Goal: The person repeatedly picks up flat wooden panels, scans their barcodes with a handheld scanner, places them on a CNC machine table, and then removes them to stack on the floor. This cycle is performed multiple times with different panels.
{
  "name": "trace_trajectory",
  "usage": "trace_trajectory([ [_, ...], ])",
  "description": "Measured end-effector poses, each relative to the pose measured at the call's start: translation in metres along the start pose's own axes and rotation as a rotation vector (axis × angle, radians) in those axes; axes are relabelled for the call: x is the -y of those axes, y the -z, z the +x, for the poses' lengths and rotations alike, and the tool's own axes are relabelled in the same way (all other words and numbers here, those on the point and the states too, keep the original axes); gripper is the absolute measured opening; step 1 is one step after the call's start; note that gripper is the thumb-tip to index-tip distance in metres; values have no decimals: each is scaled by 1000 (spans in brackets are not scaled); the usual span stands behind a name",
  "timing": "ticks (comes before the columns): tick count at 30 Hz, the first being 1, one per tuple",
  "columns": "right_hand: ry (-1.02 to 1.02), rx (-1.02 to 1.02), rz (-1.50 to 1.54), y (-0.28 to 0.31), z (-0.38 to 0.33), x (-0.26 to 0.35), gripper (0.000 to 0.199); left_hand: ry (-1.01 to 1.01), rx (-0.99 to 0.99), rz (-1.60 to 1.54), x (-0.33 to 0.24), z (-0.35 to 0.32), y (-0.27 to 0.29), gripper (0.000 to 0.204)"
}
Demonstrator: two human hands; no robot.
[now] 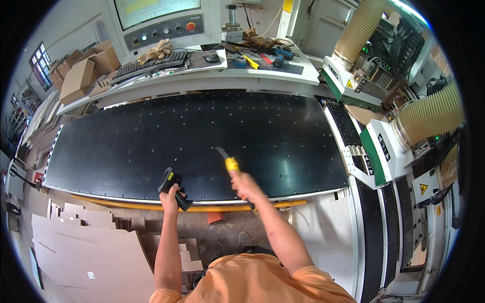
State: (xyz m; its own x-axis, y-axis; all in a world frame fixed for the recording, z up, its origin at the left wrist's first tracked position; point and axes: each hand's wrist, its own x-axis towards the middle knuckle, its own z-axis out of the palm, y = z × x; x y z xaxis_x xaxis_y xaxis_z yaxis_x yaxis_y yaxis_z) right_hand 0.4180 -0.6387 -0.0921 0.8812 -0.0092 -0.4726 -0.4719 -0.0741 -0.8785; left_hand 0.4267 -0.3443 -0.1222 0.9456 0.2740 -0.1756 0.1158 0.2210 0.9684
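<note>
Over the near edge of the long, black, pale-dotted bench (202,126), left of its middle, a black, pistol-shaped handheld device with a yellow label (169,180) is being clasped by its handle in the closed grip of the left hand (173,196). Over the front part of the black bench, right of its middle, a yellow-handled tool with a curved grey blade (231,164) is being held in the closed grip of the right hand (243,186), the blade being pointed toward the far edge. Whether the black bench is being touched by either cannot be told. Beyond its far edge, a black rectangular keyboard (150,67) is being carried by a white bench (307,77).
</note>
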Motion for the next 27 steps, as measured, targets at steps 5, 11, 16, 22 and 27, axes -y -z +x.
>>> trace_trajectory([
  [5, 25, 379, -326, -77, -1, 15, 58, -1, -10, -17, 4, 0, 0, 27],
  [11, -11, -62, -16, -8, 42, 21, 55, 22, -11, -7, 5, 0, 1, 25],
  [16, -39, -532, 49, 76, 77, 34, 55, -10, -44, -7, 3, -3, -4, 24],
  [22, 25, -292, -185, 11, 97, 47, 55, 5, -55, 7, 2, -4, -6, 24],
  [27, 21, 125, -367, -94, 86, 60, 55, 3, -45, 7, 1, -4, -4, 23],
])
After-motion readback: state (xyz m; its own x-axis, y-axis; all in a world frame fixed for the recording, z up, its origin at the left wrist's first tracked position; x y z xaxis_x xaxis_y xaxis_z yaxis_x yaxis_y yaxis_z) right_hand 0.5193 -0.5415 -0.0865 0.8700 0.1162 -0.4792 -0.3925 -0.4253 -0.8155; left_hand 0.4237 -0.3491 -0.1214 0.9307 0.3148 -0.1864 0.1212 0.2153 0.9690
